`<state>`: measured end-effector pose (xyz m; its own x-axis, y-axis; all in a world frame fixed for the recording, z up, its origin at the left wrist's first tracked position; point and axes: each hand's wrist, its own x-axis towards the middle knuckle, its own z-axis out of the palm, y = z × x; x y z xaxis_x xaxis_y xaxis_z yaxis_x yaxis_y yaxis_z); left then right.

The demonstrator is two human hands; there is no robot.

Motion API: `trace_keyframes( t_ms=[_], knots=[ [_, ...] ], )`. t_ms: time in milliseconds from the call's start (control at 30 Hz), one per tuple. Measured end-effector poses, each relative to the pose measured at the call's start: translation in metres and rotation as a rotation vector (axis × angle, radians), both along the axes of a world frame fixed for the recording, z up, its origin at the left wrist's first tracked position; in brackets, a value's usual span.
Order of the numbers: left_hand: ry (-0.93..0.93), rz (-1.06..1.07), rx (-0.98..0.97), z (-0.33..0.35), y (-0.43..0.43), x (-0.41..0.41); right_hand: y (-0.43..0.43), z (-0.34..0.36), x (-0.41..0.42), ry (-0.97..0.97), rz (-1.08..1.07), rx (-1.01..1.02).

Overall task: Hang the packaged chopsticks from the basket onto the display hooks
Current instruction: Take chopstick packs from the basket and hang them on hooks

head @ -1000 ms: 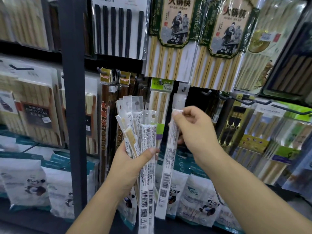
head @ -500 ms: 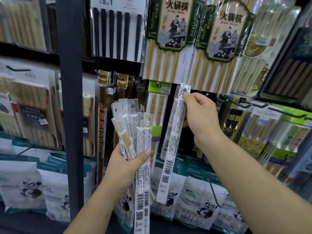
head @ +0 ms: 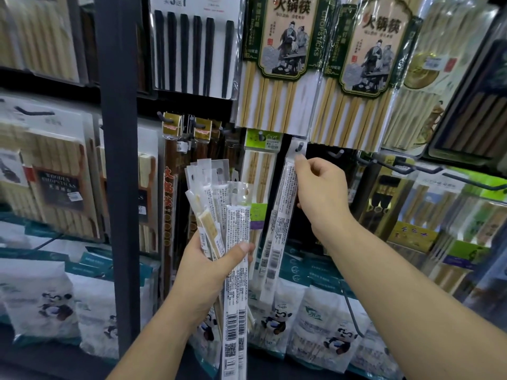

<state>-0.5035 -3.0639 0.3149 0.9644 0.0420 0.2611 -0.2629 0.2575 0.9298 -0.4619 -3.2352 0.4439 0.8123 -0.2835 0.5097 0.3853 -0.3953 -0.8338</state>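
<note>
While pinching one pack of chopsticks [head: 279, 215] near its top, between thumb and curled fingers of the right hand [head: 321, 193], threading its hang hole onto a display hook [head: 300, 146] at twelve o'clock of that hand. Looks like mid-hang: hook tip poking through the tab, pack slanting down toward seven o'clock. Next, probably: push the tab back along the hook, then release to hang straight. Cannot tell how far on. Left hand [head: 208, 267], at eight o'clock of the right and well apart, clamped round a fanned bundle of packs [head: 219, 198], thumb across the front, tabs upward. Several left to hang, so likely not near done. No basket in view. Only containers seen: clear sleeves, with pale sticks inside one at the bundle's left, the rest hidden behind printed labels. Bare hook [head: 338, 154] at three o'clock of the first.
</note>
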Motion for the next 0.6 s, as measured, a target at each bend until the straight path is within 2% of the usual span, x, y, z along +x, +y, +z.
trace_keyframes(
  t_ms=[133, 300, 367, 500, 600],
  knots=[
    [-0.015, 0.001, 0.004, -0.002, 0.000, 0.000, -0.001, -0.007, 0.008, -0.011, -0.085, -0.050],
    [-0.032, -0.012, -0.003, -0.003, 0.000, 0.001, 0.001, -0.022, -0.004, 0.006, -0.119, 0.003],
    [-0.040, -0.021, 0.002, -0.002, -0.001, 0.001, 0.008, -0.027, -0.017, 0.020, -0.049, -0.007],
    [-0.062, -0.031, -0.003, -0.001, -0.003, 0.000, 0.025, -0.033, -0.036, 0.189, 0.170, -0.092],
    [-0.057, -0.035, -0.024, 0.000, -0.002, -0.001, 0.026, -0.032, -0.040, 0.203, 0.223, -0.115]
  ],
)
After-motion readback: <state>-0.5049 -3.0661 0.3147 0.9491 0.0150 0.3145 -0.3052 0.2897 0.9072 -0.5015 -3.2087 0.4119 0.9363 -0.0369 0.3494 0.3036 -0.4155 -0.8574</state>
